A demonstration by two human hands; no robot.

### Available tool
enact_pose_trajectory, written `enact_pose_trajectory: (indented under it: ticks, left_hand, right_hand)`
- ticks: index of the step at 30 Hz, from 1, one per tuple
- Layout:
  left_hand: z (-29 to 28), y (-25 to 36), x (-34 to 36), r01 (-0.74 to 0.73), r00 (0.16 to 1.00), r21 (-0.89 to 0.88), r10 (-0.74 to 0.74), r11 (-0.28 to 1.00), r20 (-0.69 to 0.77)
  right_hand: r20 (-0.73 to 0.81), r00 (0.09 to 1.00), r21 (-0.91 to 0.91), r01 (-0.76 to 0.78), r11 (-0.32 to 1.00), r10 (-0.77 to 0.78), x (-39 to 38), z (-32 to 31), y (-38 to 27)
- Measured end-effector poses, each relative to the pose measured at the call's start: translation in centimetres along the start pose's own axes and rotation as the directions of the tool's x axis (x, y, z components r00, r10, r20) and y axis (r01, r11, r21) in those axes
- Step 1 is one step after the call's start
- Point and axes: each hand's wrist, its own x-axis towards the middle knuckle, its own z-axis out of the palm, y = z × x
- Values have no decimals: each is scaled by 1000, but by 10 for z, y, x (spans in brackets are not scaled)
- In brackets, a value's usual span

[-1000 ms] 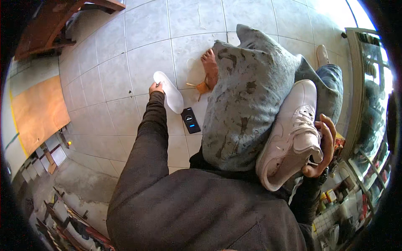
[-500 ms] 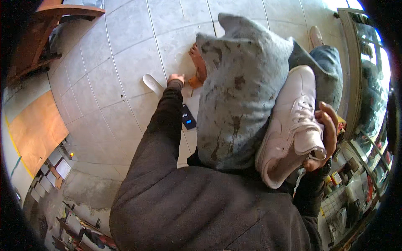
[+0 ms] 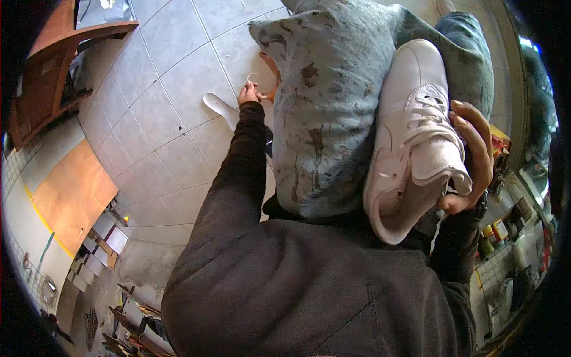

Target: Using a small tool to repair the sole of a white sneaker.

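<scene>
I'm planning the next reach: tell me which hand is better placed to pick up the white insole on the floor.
Probably the left hand: it is close to the white insole, though whether it holds something is unclear. The right hand, farther off, holds the white shoe.

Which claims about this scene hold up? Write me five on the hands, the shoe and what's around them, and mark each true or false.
1. The right hand holds the white shoe. True.
2. The left hand is inside the shoe. False: it is away from the shoe, low near the tiled floor.
3. A white insole lies on the floor, partly hidden by the left sleeve. True.
4. The shoe's toe points toward the person's body. False: it points away, with the heel nearest the body.
5. The grey cloth over the legs is spotless. False: it bears dark blotches.
</scene>
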Motion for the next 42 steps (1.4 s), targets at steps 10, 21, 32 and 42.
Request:
enact_pose_trajectory:
  ticks: [10, 21, 32, 42]
  left_hand:
    - [20, 226, -35, -494, 869, 372, 458, 785, 188]
    - [65, 426, -196, -943, 288, 124, 572, 308, 768]
    - [-40, 360, -160, -767, 606, 312, 475, 560, 638]
    - [-79, 323, -101, -768, 633, 375, 702, 519, 326]
  right_hand:
    - [58, 958, 375, -281, 883, 281, 29, -35, -25]
    - [442, 855, 103, 253, 962, -272, 265, 90, -53]
    - [352, 863, -55, 406, 912, -363, 280, 106, -88]
    - [300, 872, 213, 334, 918, -387, 282, 70, -127]
